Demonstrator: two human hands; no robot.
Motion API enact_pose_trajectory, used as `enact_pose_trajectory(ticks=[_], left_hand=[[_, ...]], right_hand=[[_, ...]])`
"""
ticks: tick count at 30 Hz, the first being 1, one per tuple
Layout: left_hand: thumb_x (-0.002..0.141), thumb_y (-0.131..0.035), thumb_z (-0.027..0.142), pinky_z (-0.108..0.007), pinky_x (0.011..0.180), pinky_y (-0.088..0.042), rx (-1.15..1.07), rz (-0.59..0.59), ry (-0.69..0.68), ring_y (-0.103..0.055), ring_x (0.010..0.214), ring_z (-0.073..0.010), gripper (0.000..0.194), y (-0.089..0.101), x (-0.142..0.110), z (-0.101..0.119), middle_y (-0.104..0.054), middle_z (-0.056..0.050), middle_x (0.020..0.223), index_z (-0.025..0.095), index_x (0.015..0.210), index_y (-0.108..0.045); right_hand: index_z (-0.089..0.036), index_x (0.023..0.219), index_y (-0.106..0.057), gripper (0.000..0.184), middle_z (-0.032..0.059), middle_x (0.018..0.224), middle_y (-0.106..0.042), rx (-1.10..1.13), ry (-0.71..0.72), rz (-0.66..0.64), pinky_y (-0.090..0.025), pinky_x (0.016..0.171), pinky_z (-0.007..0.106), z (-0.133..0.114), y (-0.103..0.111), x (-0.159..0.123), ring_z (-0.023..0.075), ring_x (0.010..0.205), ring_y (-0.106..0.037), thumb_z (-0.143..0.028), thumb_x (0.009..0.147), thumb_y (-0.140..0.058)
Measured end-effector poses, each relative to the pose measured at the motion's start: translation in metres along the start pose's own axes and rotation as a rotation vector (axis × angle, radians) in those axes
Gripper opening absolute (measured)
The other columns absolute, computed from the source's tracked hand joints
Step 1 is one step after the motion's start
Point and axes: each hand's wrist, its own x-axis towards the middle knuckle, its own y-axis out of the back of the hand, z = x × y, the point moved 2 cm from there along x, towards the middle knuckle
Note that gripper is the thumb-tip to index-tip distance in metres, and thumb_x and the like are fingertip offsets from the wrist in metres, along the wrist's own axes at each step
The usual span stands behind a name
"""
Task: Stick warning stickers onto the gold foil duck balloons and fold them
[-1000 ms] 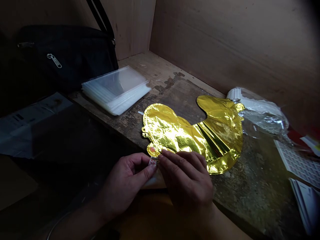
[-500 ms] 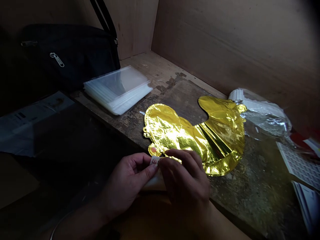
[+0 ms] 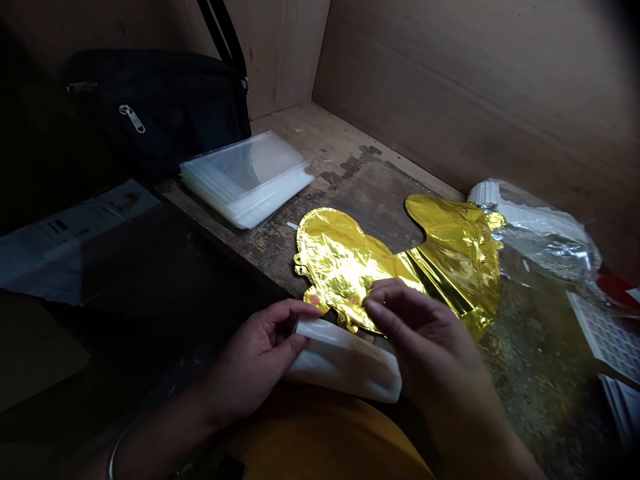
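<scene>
My left hand (image 3: pixel 263 363) pinches the left end of a whitish, glossy, translucent plastic piece (image 3: pixel 350 360) between thumb and fingers. That piece stretches rightward at the table's near edge; whether it is a bag or a roll I cannot tell. My right hand (image 3: pixel 425 333) hovers over the gold foil balloon (image 3: pixel 340 250), thumb and index fingertips pressed together. Anything between those fingertips is too small to make out. Flat and uninflated, the curved balloon lies on the worn table, a small reddish spot near its lower left edge.
A stack of clear plastic sleeves (image 3: pixel 245 180) lies behind, beside a dark zippered bag (image 3: pixel 165 113). To the right are a plastic-wrapped white bundle (image 3: pixel 540 223) and printed white sheets (image 3: pixel 605 333). Dark plastic packaging (image 3: pixel 90 233) is at left. Wooden panels (image 3: pixel 450 87) rise behind the table.
My right hand has drawn away from my left, up and rightward over the balloon. The small white label with a printed sign no longer shows at my left fingers; more of the whitish plastic is visible.
</scene>
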Motion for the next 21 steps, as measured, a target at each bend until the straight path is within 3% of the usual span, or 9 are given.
enact_pose_trajectory(ticks=[4, 7, 9, 11, 13, 15, 17, 19, 21], left_hand=[[0.086, -0.056, 0.019, -0.023, 0.069, -0.047, 0.347, 0.024, -0.136, -0.059, 0.079, -0.0136, 0.01, 0.007, -0.002, 0.004, -0.064, 0.002, 0.086, 0.023, 0.093, -0.062], [0.085, -0.059, 0.015, -0.021, 0.068, -0.047, 0.571, -0.055, -0.382, -0.059, 0.074, -0.0112, 0.008, 0.01, -0.007, 0.011, -0.061, 0.004, 0.08, 0.023, 0.084, -0.058], [0.088, -0.059, 0.014, -0.021, 0.073, -0.047, 0.701, -0.086, -0.563, -0.06, 0.08, -0.0113, 0.013, 0.013, -0.009, 0.015, -0.063, 0.003, 0.087, 0.024, 0.096, -0.059], [0.093, -0.054, 0.014, -0.023, 0.081, -0.049, 0.838, -0.08, -0.638, -0.061, 0.089, -0.0126, 0.034, 0.017, -0.006, 0.019, -0.065, -0.001, 0.102, 0.024, 0.126, -0.051], [0.095, -0.049, 0.014, -0.027, 0.085, -0.049, 0.97, -0.094, -0.629, -0.061, 0.092, -0.0147, 0.041, 0.019, 0.0, 0.022, -0.065, -0.003, 0.105, 0.022, 0.136, -0.045], [0.094, -0.048, 0.013, -0.033, 0.088, -0.049, 1.09, -0.117, -0.646, -0.061, 0.095, -0.0176, 0.027, 0.017, 0.006, 0.025, -0.065, -0.002, 0.097, 0.023, 0.116, -0.06], [0.094, -0.046, 0.01, -0.041, 0.1, -0.043, 1.179, -0.068, -0.75, -0.058, 0.111, -0.0215, 0.023, 0.015, 0.01, 0.027, -0.066, -0.003, 0.106, 0.022, 0.094, -0.065], [0.094, -0.045, 0.008, -0.047, 0.114, -0.03, 1.227, -0.048, -0.843, -0.047, 0.131, -0.0239, 0.024, 0.014, 0.012, 0.026, -0.061, -0.006, 0.128, 0.02, 0.088, -0.065], [0.094, -0.044, 0.008, -0.048, 0.121, -0.018, 1.254, -0.11, -0.845, -0.039, 0.139, -0.0222, 0.024, 0.013, 0.014, 0.022, -0.057, -0.007, 0.137, 0.019, 0.089, -0.064]], right_hand=[[-0.022, 0.078, -0.068, 0.01, 0.0011, 0.08, -0.063, -0.121, -0.013, 0.044, -0.046, 0.066, 0.026, -0.003, 0.013, 0.011, 0.0143, 0.073, -0.057, -0.03, 0.083, -0.07], [-0.02, 0.077, -0.07, 0.012, 0.0032, 0.08, -0.067, -0.32, 0.033, 0.202, -0.046, 0.068, 0.029, 0.001, 0.022, 0.023, 0.0165, 0.074, -0.059, -0.031, 0.081, -0.07], [-0.019, 0.077, -0.07, 0.016, 0.0038, 0.077, -0.068, -0.335, -0.004, 0.277, -0.046, 0.065, 0.029, 0.006, 0.024, 0.03, 0.0167, 0.07, -0.059, -0.035, 0.079, -0.07], [-0.018, 0.076, -0.07, 0.018, 0.004, 0.073, -0.067, -0.32, -0.064, 0.204, -0.047, 0.064, 0.03, 0.012, 0.018, 0.036, 0.0167, 0.067, -0.059, -0.036, 0.078, -0.069], [-0.017, 0.074, -0.069, 0.018, 0.0039, 0.071, -0.066, -0.33, -0.094, 0.103, -0.047, 0.062, 0.03, 0.016, 0.007, 0.039, 0.0166, 0.065, -0.059, -0.035, 0.078, -0.067], [-0.017, 0.072, -0.068, 0.02, 0.0026, 0.064, -0.064, -0.346, -0.122, 0.065, -0.046, 0.057, 0.029, 0.02, -0.002, 0.04, 0.0159, 0.06, -0.058, -0.036, 0.079, -0.065], [-0.017, 0.07, -0.068, 0.023, 0.0014, 0.058, -0.061, -0.336, -0.156, 0.057, -0.044, 0.052, 0.027, 0.023, -0.008, 0.041, 0.0148, 0.054, -0.055, -0.037, 0.08, -0.063], [-0.017, 0.071, -0.069, 0.023, 0.0018, 0.058, -0.062, -0.319, -0.171, 0.041, -0.043, 0.05, 0.026, 0.026, -0.01, 0.042, 0.0143, 0.053, -0.055, -0.037, 0.081, -0.063], [-0.017, 0.071, -0.069, 0.021, 0.0026, 0.06, -0.064, -0.309, -0.176, 0.04, -0.044, 0.05, 0.025, 0.027, -0.01, 0.043, 0.0142, 0.054, -0.056, -0.034, 0.08, -0.063]])
